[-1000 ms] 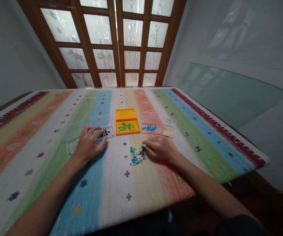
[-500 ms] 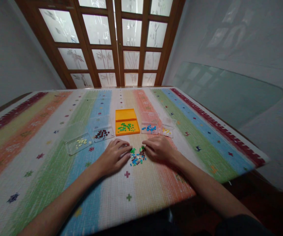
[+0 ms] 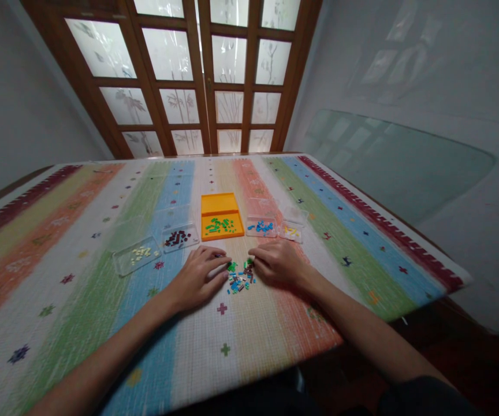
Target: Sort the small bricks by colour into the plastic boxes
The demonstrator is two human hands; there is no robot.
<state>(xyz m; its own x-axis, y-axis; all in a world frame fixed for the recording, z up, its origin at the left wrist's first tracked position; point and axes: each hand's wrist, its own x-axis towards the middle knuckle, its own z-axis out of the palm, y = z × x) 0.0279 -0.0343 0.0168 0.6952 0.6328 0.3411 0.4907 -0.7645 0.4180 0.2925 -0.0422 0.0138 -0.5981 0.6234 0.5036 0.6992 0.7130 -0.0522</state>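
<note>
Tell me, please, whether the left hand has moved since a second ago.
Yes. The left hand has moved right, from the clear box of dark pieces to the left edge of the pile of small pieces.

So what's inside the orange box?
Small green pieces lie loose on the floor of the orange box. Its open lid lies flat behind it. Nothing covers them, but they are too small to count.

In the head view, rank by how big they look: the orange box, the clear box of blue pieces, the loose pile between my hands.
1. orange box, largest.
2 or 3. clear box of blue pieces and loose pile look about alike; the pile lies nearer the camera, so unranked.
</note>
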